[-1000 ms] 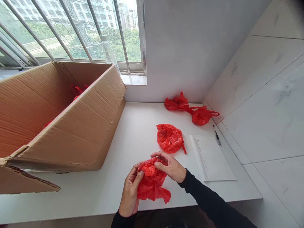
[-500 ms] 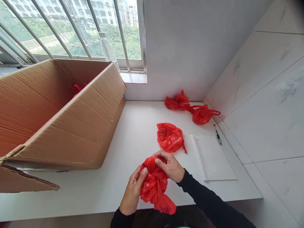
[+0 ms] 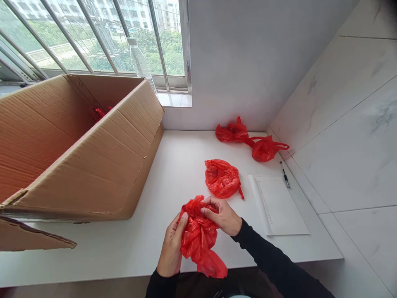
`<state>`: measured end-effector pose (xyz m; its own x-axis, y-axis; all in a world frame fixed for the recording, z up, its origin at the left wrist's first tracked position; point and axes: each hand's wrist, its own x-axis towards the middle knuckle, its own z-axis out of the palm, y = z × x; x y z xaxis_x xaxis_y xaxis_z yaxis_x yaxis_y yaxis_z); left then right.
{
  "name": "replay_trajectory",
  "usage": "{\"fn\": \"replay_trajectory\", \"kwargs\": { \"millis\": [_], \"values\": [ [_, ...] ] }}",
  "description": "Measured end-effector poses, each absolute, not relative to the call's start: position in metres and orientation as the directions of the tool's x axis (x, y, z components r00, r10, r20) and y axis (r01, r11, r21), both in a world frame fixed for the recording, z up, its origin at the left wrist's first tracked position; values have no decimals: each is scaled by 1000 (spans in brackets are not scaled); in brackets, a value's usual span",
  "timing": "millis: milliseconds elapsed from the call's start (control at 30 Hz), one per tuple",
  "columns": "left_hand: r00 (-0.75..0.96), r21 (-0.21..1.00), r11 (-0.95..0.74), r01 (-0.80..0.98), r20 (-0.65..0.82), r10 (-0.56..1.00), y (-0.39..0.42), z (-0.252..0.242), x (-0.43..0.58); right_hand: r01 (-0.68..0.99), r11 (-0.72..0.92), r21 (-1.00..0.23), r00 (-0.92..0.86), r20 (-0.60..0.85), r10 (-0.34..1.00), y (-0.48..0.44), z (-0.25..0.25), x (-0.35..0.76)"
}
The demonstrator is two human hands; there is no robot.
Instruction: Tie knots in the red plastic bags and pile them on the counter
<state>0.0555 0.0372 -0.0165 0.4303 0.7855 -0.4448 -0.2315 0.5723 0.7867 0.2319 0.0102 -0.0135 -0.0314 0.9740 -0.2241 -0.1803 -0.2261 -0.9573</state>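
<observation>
The left hand and right hand grip opposite sides of a red plastic bag, held between them over the near edge of the white table; neither hand is nearer. The bag's long axis runs from its bunched top toward the person, slightly rightward, ending in a flattened tail. The film is thin, glossy and creased.

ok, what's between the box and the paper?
Head view: one red plastic bag lies on the table between box and paper; nearer the wearer, left hand and right hand hold a second bag.
</observation>
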Motion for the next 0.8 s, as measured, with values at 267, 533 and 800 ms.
{"fn": "replay_trajectory", "kwargs": {
  "millis": [267,533,800],
  "values": [
    [406,860,492,-134,-405,819,42,-9,50,-228,-200,-953,-80,-187,979,10,-7,238],
    [428,875,477,-86,-400,811,40,-6,48,-196,-184,-963,-8,-187,982,11,-8,230],
    [378,846,497,-190,-405,833,39,-11,52,-288,-151,-946,-40,-145,989,9,-10,236]
  ]
}}
